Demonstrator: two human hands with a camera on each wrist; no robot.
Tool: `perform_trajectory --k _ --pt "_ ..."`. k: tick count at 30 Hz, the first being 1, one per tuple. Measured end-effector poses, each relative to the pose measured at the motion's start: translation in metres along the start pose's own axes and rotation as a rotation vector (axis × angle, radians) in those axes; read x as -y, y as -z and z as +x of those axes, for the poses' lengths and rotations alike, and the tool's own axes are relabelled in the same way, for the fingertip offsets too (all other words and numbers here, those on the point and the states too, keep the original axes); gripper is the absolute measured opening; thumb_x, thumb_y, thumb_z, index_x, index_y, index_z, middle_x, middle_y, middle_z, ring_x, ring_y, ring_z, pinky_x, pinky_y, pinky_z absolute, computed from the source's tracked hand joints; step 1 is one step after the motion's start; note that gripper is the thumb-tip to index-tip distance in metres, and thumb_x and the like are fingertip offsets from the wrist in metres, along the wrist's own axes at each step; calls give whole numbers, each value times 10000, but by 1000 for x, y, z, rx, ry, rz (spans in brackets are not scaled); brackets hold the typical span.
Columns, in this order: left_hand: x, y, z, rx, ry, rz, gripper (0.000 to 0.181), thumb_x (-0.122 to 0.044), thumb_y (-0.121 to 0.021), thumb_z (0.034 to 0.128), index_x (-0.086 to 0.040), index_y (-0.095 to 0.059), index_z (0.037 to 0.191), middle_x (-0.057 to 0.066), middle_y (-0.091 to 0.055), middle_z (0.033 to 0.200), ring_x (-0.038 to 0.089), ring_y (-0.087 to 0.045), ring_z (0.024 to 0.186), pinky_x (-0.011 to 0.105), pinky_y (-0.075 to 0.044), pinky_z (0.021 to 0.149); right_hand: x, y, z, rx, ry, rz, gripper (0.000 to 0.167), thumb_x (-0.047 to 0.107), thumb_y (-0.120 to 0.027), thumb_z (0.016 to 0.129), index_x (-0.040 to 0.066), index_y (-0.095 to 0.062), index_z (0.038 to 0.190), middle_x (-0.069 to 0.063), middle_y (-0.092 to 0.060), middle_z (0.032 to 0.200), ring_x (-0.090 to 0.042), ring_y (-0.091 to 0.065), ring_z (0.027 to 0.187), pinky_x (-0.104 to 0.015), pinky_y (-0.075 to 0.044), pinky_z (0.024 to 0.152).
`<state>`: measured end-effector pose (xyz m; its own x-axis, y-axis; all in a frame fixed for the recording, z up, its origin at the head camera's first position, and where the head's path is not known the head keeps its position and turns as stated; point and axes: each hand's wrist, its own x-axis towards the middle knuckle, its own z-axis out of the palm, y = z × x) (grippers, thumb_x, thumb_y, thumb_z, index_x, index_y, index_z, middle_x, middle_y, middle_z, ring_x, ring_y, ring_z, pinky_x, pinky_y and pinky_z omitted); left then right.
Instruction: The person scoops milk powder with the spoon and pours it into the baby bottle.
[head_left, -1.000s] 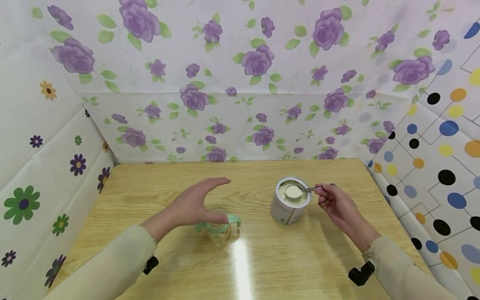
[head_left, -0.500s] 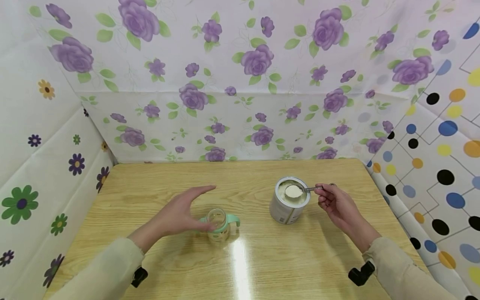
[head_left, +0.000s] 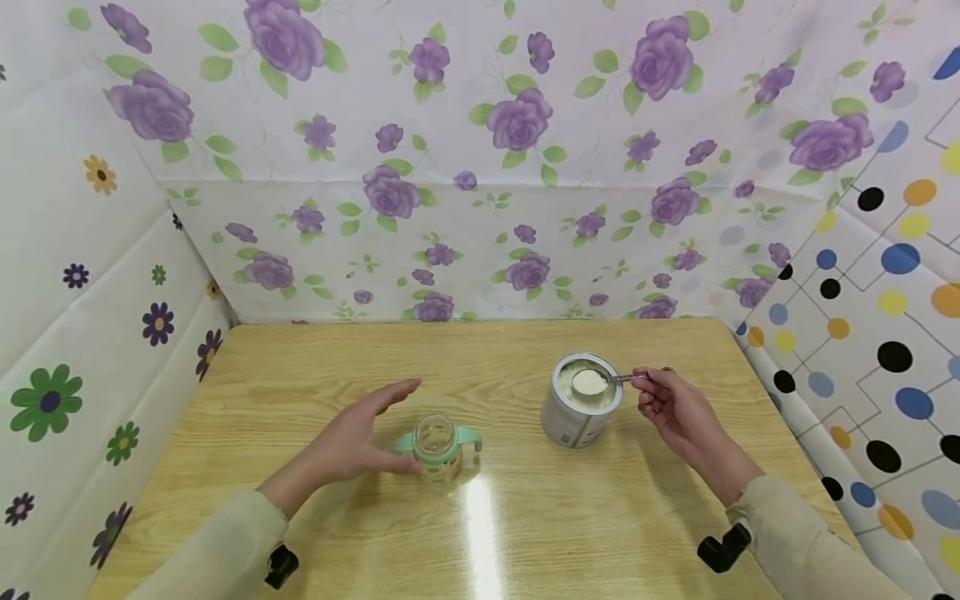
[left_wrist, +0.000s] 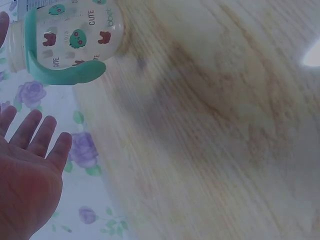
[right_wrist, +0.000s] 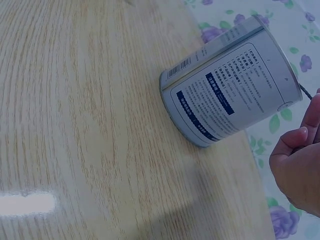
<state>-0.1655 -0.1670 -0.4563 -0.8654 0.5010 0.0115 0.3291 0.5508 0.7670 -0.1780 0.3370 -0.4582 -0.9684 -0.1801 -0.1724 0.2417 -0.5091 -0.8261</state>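
A clear bottle [head_left: 438, 450] with green handles and no lid stands upright, left of the middle. My left hand [head_left: 347, 442] is spread just left of it, thumb near its left handle; whether they touch I cannot tell. The left wrist view has the printed bottle [left_wrist: 75, 37] above the extended fingers of my left hand [left_wrist: 32, 170]. My right hand [head_left: 682, 417] pinches the handle of a metal spoon [head_left: 590, 382], whose bowl holds white powder over the open can [head_left: 573, 421]. In the right wrist view, my right hand [right_wrist: 300, 160] is beside the can [right_wrist: 230, 82].
The wooden table [head_left: 315, 367] has a bright glare streak in front of the bottle. A flowered cloth [head_left: 465, 208] stands behind its back edge, with patterned cloths at both sides. The can is right of the bottle, with bare wood between them.
My left hand has drawn back leftward from above the bottle, uncovering its open mouth and left handle. My right hand, the spoon and the can hold nearly still.
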Motion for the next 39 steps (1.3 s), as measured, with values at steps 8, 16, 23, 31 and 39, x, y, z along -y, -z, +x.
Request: perform_trajectory --k 8,16,23,31,39 --pt "9 -15 6 10 -32 -93 1084 -395 -982 777 -175 -394 1660 105 -474 1646 394 -465 1488 611 -374 1205 -1 1 -1 -7 -6 5 414 163 -411 1180 58 -800 1085 -13 -807 946 -93 -693 802 -227 -564 755" --pt "18 -36 11 -25 -16 -187 992 -347 -987 780 -168 -476 1611 135 -546 1580 370 -517 1449 550 -412 1196 -2 -1 -1 -26 -12 -7 409 174 -420 1178 66 -802 1078 -4 -808 937 -92 -688 785 -228 -556 741" --pt "20 -46 8 -54 17 -207 846 -334 -971 808 -179 -574 1539 27 -651 1464 290 -625 1324 524 -498 1116 -2 -2 -1 -37 -15 -9 398 181 -428 1177 70 -796 1074 0 -804 935 -90 -681 785 -228 -553 741" --pt "21 -50 5 -66 33 -206 788 -379 -958 817 -223 -606 1505 5 -686 1410 262 -659 1252 492 -520 1051 -2 -3 -1 -44 -16 -5 408 183 -422 1178 71 -796 1060 4 -806 919 -90 -680 771 -222 -551 725" --pt "22 -51 4 -71 22 -208 771 -372 -957 818 -233 -616 1496 6 -688 1412 258 -662 1255 476 -529 1050 1 -6 0 -42 -23 -7 402 184 -421 1179 69 -788 1064 4 -803 923 -88 -683 778 -220 -557 739"
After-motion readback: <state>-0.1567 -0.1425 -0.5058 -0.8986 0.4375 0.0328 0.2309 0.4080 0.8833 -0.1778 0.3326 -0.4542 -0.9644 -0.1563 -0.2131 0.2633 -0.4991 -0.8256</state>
